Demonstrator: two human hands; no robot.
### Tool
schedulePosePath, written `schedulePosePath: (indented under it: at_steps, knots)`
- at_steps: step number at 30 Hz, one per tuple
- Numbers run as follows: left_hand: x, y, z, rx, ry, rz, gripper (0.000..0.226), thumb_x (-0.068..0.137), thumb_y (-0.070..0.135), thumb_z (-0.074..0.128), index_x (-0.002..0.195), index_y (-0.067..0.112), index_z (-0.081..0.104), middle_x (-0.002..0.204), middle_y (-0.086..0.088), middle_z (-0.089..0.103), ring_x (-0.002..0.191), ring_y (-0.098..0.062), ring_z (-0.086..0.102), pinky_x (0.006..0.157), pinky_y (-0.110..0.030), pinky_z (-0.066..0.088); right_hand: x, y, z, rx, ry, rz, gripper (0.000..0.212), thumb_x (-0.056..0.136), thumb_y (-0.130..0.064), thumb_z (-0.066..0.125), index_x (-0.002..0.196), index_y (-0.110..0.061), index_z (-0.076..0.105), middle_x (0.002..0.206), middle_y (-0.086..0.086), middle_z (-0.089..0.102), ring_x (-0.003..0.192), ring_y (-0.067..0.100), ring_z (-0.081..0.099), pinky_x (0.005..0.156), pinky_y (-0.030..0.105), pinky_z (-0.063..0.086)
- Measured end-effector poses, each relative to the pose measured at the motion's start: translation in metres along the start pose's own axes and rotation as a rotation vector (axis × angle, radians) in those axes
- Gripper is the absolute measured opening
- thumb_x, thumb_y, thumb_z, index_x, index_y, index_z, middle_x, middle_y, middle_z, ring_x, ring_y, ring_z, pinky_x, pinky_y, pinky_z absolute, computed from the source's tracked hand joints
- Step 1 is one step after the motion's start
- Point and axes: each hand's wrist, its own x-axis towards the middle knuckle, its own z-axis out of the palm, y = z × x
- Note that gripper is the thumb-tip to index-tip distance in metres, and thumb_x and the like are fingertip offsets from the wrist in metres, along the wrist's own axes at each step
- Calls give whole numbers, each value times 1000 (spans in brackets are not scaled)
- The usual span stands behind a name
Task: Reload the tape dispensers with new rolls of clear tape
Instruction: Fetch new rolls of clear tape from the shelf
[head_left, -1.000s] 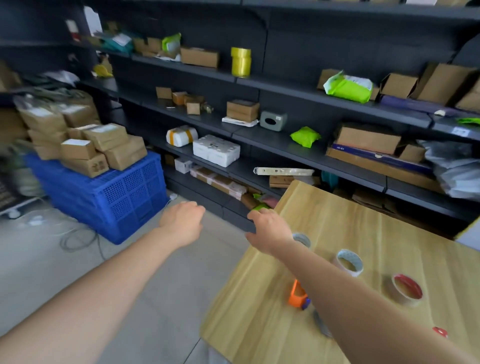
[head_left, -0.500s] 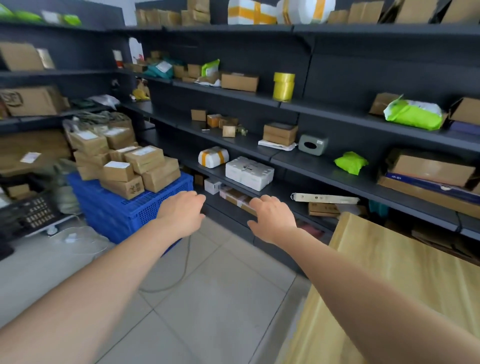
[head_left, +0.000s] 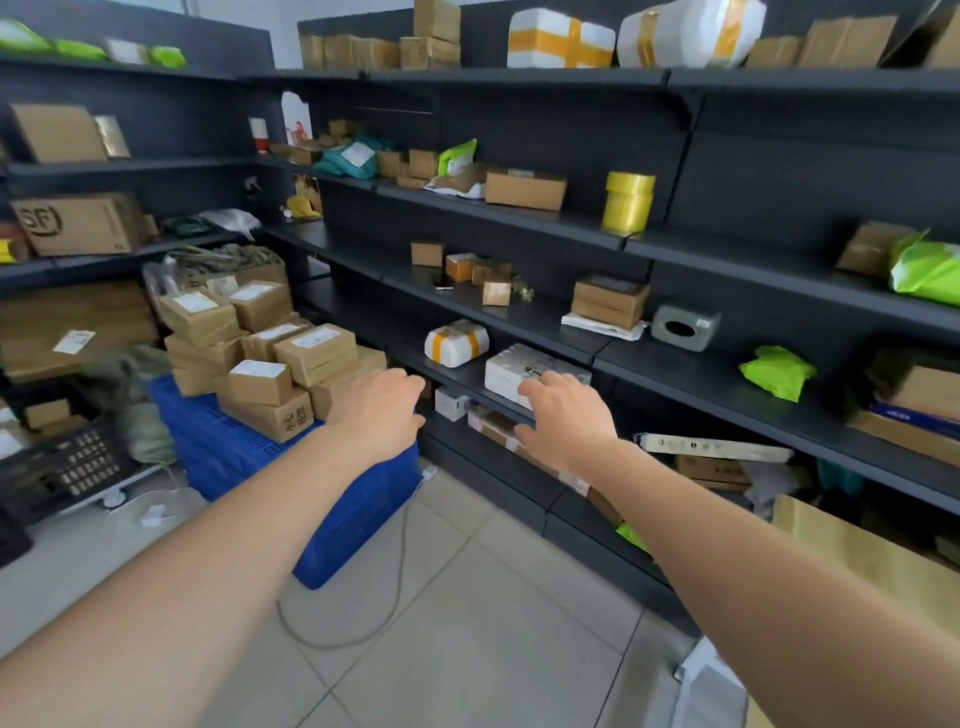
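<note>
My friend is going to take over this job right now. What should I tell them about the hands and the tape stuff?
Left hand: open, holds nothing, out in front above the blue crate.
Right hand: open, holds nothing, stretched toward the shelves, in front of a white box.
Job's things: no dispenser or clear tape roll in view; only a corner of the wooden table, lower right. Yellow rolls stand on a higher shelf.
Done: nothing this view shows.
Left: find clear rolls, load the dispensers.
</note>
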Motion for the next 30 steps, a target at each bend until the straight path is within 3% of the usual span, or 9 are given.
schedulePosePath:
  at_steps: [2,6,10,13,17,23,27,30]
  knots:
    - [18,-16,1,6,-6,14,17,96,34,50,100,17,51,106,-3,56,99,-22,54,66,-33,39,22,-8,-3,-14,4,-1,41,95,-36,54,131,-15,51,126,7,56,120,28,49,95,38,43]
    - [59,-50,2,6,11,31,29,95,33,51,119,16,54,111,-3,56,103,-22,54,74,-35,48,68,-23,-9,-36,33,16,43,93,-37,58,130,-15,51,124,7,55,118,27,50,94,38,44]
    - [107,-85,0,-9,65,44,36,94,33,52,127,18,52,114,-1,56,104,-20,55,74,-32,48,117,-35,-11,-53,74,57,41,94,-36,56,130,-15,50,123,7,56,116,28,51,92,38,45]
    - [143,-108,1,-31,81,51,38,93,34,55,127,19,53,115,-1,57,105,-20,55,83,-38,53,153,-42,-14,-59,92,76,40,94,-34,54,129,-15,50,120,7,56,113,28,52,90,38,46]
    - [191,-131,0,-23,103,67,35,92,32,56,125,19,54,116,0,57,107,-20,55,82,-38,53,200,-44,-18,-74,117,92,41,94,-34,56,130,-16,50,119,7,56,113,28,52,87,37,45]
    - [271,-142,1,-37,112,106,43,94,35,54,135,21,48,126,-1,55,115,-21,53,84,-37,52,275,-20,-17,-108,132,133,40,94,-37,56,127,-15,52,122,8,56,116,29,50,92,40,46]
    - [334,-132,6,-66,129,131,38,94,36,54,128,19,52,117,-1,57,110,-22,54,80,-37,51,323,13,-16,-137,159,139,41,94,-36,57,127,-14,52,121,8,56,115,29,52,89,40,47]
    - [384,-116,10,-90,133,150,40,93,36,55,129,20,52,121,-1,57,112,-23,54,84,-41,53,358,47,-16,-172,149,145,42,94,-36,56,129,-14,51,123,9,56,116,30,51,91,41,47]
